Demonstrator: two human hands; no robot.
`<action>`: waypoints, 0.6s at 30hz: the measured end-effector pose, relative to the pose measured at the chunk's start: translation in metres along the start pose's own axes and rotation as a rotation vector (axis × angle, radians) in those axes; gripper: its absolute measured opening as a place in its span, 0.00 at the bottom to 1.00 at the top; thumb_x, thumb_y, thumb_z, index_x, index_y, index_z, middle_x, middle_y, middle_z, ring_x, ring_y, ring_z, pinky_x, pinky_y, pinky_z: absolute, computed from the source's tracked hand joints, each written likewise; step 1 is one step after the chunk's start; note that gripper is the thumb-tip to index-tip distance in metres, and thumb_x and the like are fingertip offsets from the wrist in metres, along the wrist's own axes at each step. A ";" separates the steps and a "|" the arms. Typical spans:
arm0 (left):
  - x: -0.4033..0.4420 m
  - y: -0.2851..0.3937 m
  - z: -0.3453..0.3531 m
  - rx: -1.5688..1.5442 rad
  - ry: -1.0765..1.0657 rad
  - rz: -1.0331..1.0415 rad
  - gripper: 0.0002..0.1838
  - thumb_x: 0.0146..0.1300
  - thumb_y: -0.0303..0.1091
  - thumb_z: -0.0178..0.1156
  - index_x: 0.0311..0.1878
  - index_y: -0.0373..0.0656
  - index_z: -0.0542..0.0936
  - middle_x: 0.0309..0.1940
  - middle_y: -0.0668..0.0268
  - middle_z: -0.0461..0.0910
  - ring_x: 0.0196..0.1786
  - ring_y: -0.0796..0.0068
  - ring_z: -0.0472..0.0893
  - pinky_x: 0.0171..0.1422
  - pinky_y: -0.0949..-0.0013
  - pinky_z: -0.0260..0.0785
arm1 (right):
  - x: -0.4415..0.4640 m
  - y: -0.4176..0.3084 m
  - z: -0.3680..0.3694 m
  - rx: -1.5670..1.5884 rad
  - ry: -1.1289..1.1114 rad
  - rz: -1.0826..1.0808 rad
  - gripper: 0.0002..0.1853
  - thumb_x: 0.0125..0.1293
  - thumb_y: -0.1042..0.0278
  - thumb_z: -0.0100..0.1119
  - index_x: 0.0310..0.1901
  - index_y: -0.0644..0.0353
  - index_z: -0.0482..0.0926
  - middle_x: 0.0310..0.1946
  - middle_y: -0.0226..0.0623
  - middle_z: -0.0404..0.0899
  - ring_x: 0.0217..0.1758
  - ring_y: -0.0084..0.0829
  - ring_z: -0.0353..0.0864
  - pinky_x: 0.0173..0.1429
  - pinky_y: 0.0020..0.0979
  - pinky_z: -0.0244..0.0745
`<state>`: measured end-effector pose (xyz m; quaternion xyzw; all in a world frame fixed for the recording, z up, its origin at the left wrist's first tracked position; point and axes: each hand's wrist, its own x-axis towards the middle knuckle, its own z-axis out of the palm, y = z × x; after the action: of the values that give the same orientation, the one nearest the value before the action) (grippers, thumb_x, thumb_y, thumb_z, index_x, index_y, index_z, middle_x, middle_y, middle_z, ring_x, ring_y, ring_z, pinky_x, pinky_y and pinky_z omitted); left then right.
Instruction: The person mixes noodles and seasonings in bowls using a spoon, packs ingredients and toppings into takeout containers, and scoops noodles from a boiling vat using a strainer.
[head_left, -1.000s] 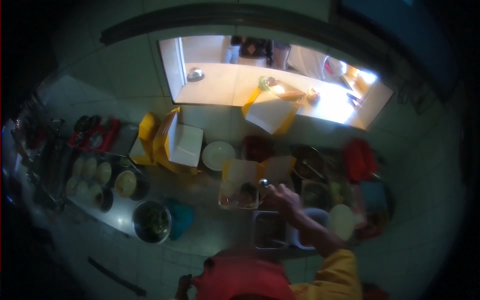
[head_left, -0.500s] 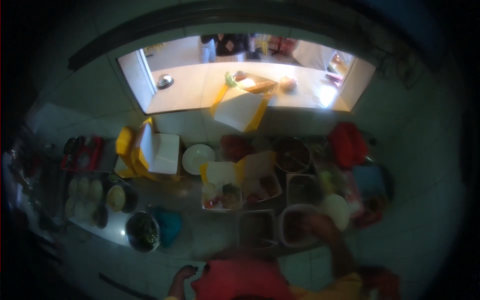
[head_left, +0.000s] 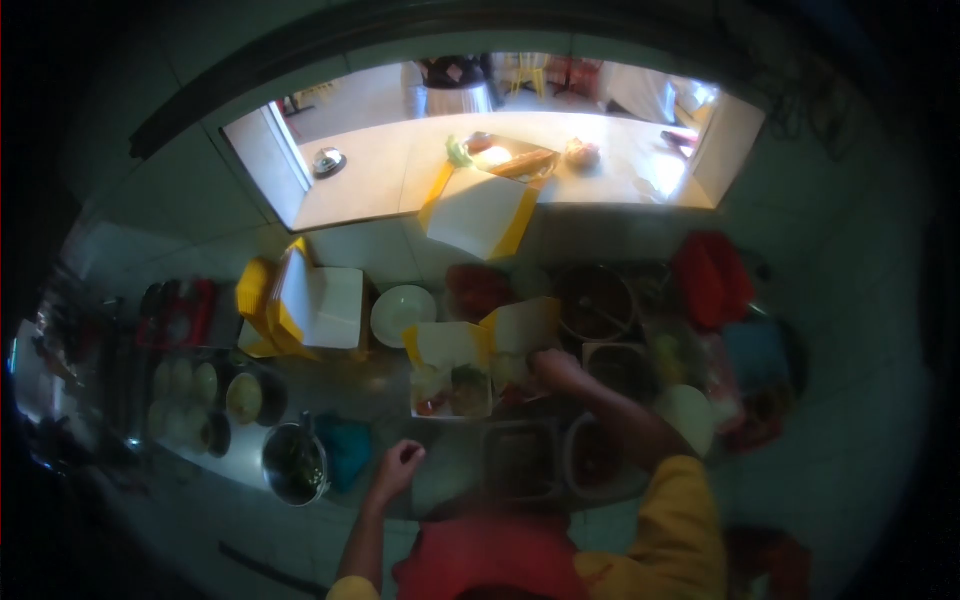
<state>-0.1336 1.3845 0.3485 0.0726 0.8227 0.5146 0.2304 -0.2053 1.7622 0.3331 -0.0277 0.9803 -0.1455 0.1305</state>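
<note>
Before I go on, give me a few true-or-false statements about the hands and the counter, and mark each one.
1. The right hand is at the right-hand box of the open pair in the middle. True.
2. The left hand is inside the metal bowl. False: it is apart from it, off to its right.
3. The bell is near the left end of the window counter. True.
4. The box at the window is shut. False: it stands open, with food showing.
5. The white plate is to the right of the stacked boxes. True.
</note>
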 end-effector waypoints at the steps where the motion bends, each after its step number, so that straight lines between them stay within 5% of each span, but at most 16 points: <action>1: 0.006 0.007 0.000 0.027 0.116 0.051 0.12 0.59 0.36 0.58 0.39 0.37 0.76 0.30 0.62 0.79 0.35 0.73 0.78 0.43 0.71 0.68 | 0.011 0.010 0.012 0.004 -0.007 -0.003 0.15 0.52 0.56 0.57 0.32 0.61 0.79 0.28 0.47 0.79 0.35 0.48 0.79 0.40 0.42 0.74; 7: 0.040 0.037 0.000 0.197 0.319 0.215 0.13 0.55 0.36 0.61 0.40 0.38 0.76 0.35 0.57 0.77 0.41 0.63 0.78 0.45 0.67 0.69 | 0.013 0.048 -0.001 -0.085 -0.005 -0.009 0.11 0.51 0.62 0.56 0.29 0.60 0.80 0.27 0.44 0.80 0.31 0.45 0.80 0.33 0.40 0.75; 9: 0.059 0.037 0.006 0.269 0.363 0.236 0.15 0.54 0.37 0.61 0.41 0.38 0.76 0.36 0.56 0.76 0.41 0.60 0.78 0.45 0.65 0.69 | 0.004 0.046 -0.002 -0.248 0.136 0.082 0.06 0.51 0.67 0.55 0.28 0.58 0.80 0.24 0.41 0.79 0.30 0.42 0.80 0.32 0.38 0.75; 13: 0.105 0.025 0.023 0.495 0.529 0.333 0.16 0.51 0.39 0.63 0.40 0.39 0.77 0.34 0.54 0.75 0.39 0.53 0.75 0.43 0.59 0.69 | -0.003 0.012 -0.035 -0.164 0.058 0.279 0.05 0.52 0.71 0.53 0.28 0.57 0.79 0.27 0.40 0.79 0.30 0.41 0.80 0.32 0.36 0.75; 15: 0.115 0.026 0.027 0.585 0.458 0.269 0.15 0.51 0.38 0.62 0.38 0.39 0.77 0.33 0.54 0.75 0.38 0.52 0.75 0.42 0.57 0.68 | -0.007 -0.004 -0.040 -0.262 0.406 0.071 0.08 0.54 0.68 0.54 0.32 0.59 0.81 0.32 0.42 0.80 0.35 0.39 0.82 0.37 0.38 0.77; 16: 0.118 0.026 0.029 0.674 0.387 0.207 0.13 0.51 0.38 0.61 0.35 0.39 0.77 0.32 0.54 0.75 0.37 0.52 0.75 0.40 0.55 0.68 | -0.003 0.000 -0.032 -0.258 0.403 0.072 0.08 0.54 0.68 0.54 0.32 0.59 0.81 0.32 0.42 0.80 0.35 0.39 0.82 0.37 0.38 0.77; 18: 0.127 0.020 0.035 0.674 0.359 0.236 0.11 0.52 0.37 0.60 0.33 0.39 0.76 0.31 0.54 0.75 0.36 0.51 0.75 0.40 0.55 0.67 | 0.005 0.005 -0.014 -0.081 -0.003 -0.211 0.08 0.51 0.64 0.55 0.31 0.56 0.79 0.33 0.41 0.77 0.36 0.42 0.80 0.36 0.40 0.76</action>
<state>-0.2322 1.4674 0.3145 0.1469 0.9587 0.2431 -0.0146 -0.2139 1.7704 0.3436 -0.1365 0.9768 -0.1186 0.1148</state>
